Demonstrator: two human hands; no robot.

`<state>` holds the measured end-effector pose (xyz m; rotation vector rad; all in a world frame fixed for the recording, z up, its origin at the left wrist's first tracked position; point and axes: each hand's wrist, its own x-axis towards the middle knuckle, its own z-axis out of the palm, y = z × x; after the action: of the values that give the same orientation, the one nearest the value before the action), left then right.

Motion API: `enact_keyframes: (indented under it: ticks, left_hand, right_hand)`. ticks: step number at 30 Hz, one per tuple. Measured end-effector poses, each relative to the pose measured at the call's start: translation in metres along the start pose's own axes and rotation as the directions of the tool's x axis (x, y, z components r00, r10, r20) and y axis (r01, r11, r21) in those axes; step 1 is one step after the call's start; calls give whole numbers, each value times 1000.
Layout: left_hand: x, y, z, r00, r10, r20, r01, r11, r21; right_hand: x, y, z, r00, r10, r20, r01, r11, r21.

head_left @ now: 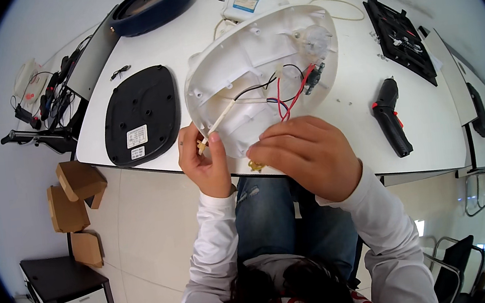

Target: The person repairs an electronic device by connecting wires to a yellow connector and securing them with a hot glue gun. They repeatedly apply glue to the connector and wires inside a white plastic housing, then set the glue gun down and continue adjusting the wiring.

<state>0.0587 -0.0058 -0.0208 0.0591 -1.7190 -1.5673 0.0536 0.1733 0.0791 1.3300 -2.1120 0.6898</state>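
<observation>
A white plastic housing [233, 69] lies with its hollow inside facing up, near the table's front edge. My left hand [211, 167] is at its near left edge, pinching a white-sleeved wire [222, 118] that ends in a yellowish connector [201, 147]. My right hand [308, 153] is closed over the housing's near side, with a small brass-coloured part [256, 165] showing under its fingertips. Red wires [282, 102] run from a dark switch-like part [314, 78] down toward this hand, which hides their ends. A black wire [253, 88] joins the white sleeve.
Left of the housing lies a black base plate [142, 115] with labels. A black electric screwdriver [391, 116] and an open black tool case [402, 40] are on the right, with small screws nearby. Behind stand a white labelled container [247, 4] and a dark blue round appliance [151, 6].
</observation>
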Motion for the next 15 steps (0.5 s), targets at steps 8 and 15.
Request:
enact_keyframes:
  ticks: [8, 15]
  left_hand:
    - [2, 3, 1, 999, 36, 39, -36, 999, 3]
    - [4, 5, -1, 990, 124, 66, -126, 991, 34]
  right_hand:
    - [22, 22, 29, 997, 39, 70, -50, 985, 166]
    - [32, 11, 33, 961, 238, 138, -269, 917, 294]
